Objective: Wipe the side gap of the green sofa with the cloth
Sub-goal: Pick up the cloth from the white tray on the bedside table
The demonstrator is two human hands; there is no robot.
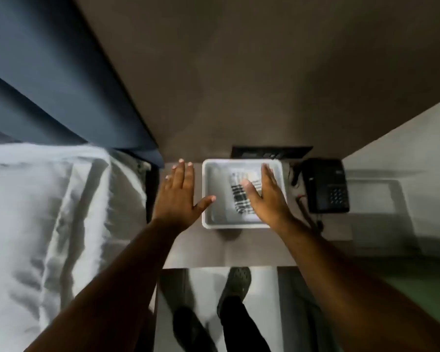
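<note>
A folded black-and-white checked cloth (241, 196) lies inside a white tray (214, 222) on a small bedside table (239, 250). My right hand (267, 196) hovers flat over the tray's right half, fingers spread, partly covering the cloth. My left hand (179, 194) is spread flat to the left of the tray, its thumb over the tray's left rim. Neither hand holds anything. A strip of green surface (427, 288) shows at the lower right edge; I cannot tell whether it is the sofa.
A black telephone (325, 186) with its cord sits right of the tray. A bed with white sheets (48, 224) and a dark blue headboard (61, 85) fills the left. A brown wall (239, 72) stands behind the table. My feet in dark shoes (235, 285) stand on the floor.
</note>
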